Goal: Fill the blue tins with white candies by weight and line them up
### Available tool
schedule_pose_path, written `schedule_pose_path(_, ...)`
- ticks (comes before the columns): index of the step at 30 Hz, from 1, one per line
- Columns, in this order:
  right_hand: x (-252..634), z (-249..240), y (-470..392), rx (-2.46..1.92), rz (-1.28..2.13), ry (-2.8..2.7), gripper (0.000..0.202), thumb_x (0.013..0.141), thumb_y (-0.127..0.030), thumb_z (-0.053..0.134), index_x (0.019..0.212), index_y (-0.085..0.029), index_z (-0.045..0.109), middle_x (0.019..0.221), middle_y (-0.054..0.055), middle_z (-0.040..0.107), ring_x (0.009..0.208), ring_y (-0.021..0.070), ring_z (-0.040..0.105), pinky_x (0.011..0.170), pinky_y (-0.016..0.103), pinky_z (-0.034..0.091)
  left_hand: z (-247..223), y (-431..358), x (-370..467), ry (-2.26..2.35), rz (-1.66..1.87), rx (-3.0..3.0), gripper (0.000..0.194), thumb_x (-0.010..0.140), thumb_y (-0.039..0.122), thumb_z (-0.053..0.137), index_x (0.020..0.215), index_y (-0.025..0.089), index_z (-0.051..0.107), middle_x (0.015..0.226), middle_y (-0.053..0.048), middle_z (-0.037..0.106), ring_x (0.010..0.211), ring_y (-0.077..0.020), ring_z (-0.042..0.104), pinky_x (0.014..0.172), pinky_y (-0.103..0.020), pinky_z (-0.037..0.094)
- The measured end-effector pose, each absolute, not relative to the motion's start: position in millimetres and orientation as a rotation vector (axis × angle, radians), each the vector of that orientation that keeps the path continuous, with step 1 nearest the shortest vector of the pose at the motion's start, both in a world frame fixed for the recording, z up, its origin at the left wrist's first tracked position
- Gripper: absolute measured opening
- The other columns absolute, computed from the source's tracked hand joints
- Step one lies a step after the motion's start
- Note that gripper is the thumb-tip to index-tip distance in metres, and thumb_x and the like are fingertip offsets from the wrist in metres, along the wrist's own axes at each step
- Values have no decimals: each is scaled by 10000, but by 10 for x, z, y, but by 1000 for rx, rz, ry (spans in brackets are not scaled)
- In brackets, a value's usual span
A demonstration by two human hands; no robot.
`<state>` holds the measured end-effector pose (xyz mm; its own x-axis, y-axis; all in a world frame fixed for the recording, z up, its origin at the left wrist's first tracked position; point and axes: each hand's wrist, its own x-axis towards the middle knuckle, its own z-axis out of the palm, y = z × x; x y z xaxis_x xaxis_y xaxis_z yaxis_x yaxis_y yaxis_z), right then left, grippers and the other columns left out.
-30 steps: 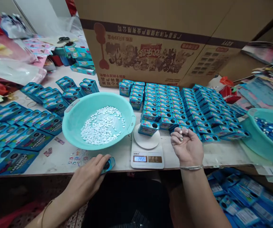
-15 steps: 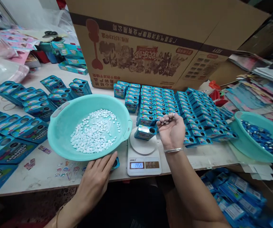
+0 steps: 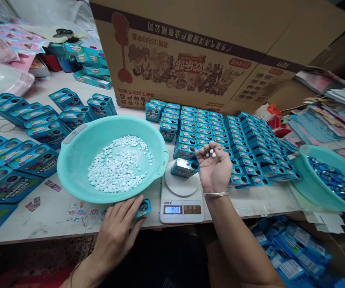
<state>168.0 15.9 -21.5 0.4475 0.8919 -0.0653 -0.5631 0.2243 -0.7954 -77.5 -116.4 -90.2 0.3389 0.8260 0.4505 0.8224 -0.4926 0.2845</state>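
My left hand [image 3: 123, 224] is closed around a small blue box [image 3: 142, 209] just below the large teal basin [image 3: 70, 168], which holds many white candies [image 3: 116, 166]. Palm up, my right hand [image 3: 214, 168] has its fingers curled around a few white candies [image 3: 210, 153]. It hovers beside an upright blue box [image 3: 184, 168] on the round plate of a white scale [image 3: 182, 212]. The scale's display is lit and seems to read 145.4.
Rows of blue boxes [image 3: 202, 130] stand behind the scale, before a big cardboard carton [image 3: 190, 48]. More blue boxes [image 3: 48, 134] are at the left. A teal basin of blue lids [image 3: 302, 176] stands at the right, above a pile of blue boxes [image 3: 298, 244].
My right hand has opened a little and shows its palm and candies more clearly. My left thumb now shows, and more of the small box is visible. The view has shifted slightly.
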Motion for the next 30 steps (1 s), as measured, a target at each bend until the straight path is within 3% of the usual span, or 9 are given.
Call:
schedule_pose_path(7,1674,-218,139,-882,1008,-448,86,765,-286,587,729,-208,576,719,-25,507,669,113,535,686,251,517,-925,-1165,-817,1621,818,2542,587,966,197,499,1513,261,297,1173,-107,681,1007,-260,640,789,-362,483)
schedule_pose_path(20,1631,-233,40,-954,923,-661,88,754,-283,619,752,-213,673,775,-3,643,781,137,612,788,276,494,-993,-1176,-802,1651,970,2511,485,939,158,545,1412,171,438,1159,-129,656,991,-260,609,793,-342,454)
schedule_pose_path(26,1692,-246,18,-982,892,-707,92,733,-299,641,748,-220,687,787,-9,651,802,138,617,782,272,488,-1039,-1185,-802,1653,1019,2473,482,937,177,552,1406,183,443,1145,-118,650,948,-254,604,791,-347,454)
schedule_pose_path(30,1600,-120,69,-926,873,-850,94,787,-306,624,769,-223,666,776,-17,627,766,127,600,777,273,495,-1079,-1195,-807,1626,1038,2393,471,930,163,544,1390,205,454,1144,-105,639,1000,-249,614,813,-341,472)
